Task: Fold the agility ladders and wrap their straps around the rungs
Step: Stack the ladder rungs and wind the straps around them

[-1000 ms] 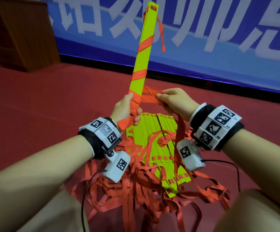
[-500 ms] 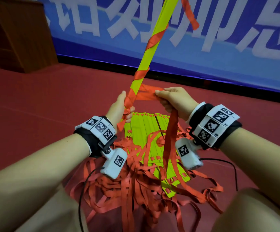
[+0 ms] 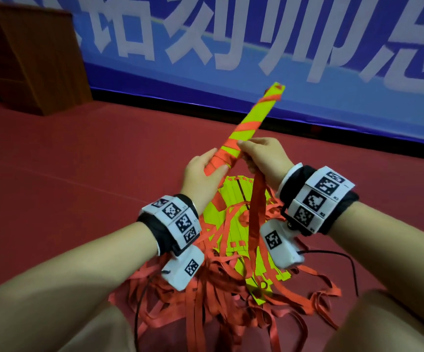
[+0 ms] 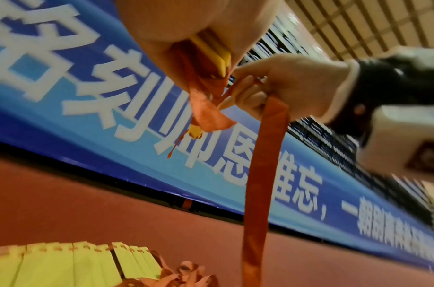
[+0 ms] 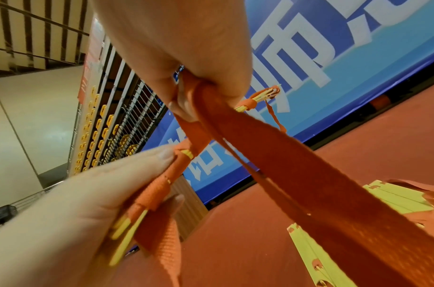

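The left hand (image 3: 202,174) clamps the stacked yellow-green plastic rungs (image 3: 252,123), tip toward one o'clock, steadying them while the right hand (image 3: 263,157) pinches the orange webbing strap (image 3: 255,212) taut for winding.

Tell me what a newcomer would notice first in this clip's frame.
The yellow rung bundle, spiralled with orange strap, slants up at centre; the left hand grips its lower end while the right hand pinches the loose strap hanging down. Below them, a tangle of orange straps and flat yellow rungs covers the red floor.

The scene is viewed from head height, downward and forward; both wrist views are aimed upward from close below, sharing the blue banner (image 3: 256,47).
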{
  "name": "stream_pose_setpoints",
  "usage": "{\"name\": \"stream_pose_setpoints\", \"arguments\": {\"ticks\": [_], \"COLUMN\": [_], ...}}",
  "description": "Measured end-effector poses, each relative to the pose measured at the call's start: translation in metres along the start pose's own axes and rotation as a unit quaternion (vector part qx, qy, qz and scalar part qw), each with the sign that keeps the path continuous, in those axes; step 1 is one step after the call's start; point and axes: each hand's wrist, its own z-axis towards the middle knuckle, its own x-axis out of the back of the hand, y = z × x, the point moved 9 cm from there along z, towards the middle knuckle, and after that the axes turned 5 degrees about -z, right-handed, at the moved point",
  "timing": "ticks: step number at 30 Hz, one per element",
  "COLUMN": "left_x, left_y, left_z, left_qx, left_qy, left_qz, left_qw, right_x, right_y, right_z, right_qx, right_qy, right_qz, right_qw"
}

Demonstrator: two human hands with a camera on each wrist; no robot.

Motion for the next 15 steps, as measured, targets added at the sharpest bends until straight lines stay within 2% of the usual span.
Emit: {"name": "stream_pose_setpoints", "arguments": {"ticks": [1,3,5,6,8,12,15], "left_x": [0.0,-0.003,-0.01,-0.013,-0.014,-0.013,-0.015], "left_y": [0.005,0.02,0.032,0.034,0.038,0.05,0.055], "left_z": [-0.003,-0.012,-0.024,-0.027,-0.032,-0.037,-0.039], "left_qx": [-0.037,-0.142,-0.25,-0.283,-0.321,-0.352,-0.37], "left_qy": [0.007,0.016,0.012,0.012,0.01,0.016,0.013], "left_qz": [0.087,0.204,0.242,0.244,0.242,0.225,0.224], "left_qw": [0.996,0.968,0.937,0.927,0.916,0.909,0.902], "right_x": [0.002,0.003,0.004,0.006,0.009,0.015,0.019], "right_y": [0.007,0.016,0.019,0.019,0.017,0.017,0.024], "right_z": [0.001,0.0,-0.002,-0.002,-0.004,-0.006,-0.006], "right_qx": [-0.015,-0.032,-0.031,-0.024,-0.008,0.008,-0.019], "right_qy": [0.01,0.018,0.03,0.042,0.079,0.139,0.159], "right_qz": [-0.006,-0.008,-0.013,-0.017,-0.023,-0.002,0.004], "right_qw": [1.0,0.999,0.999,0.999,0.997,0.99,0.987]}}
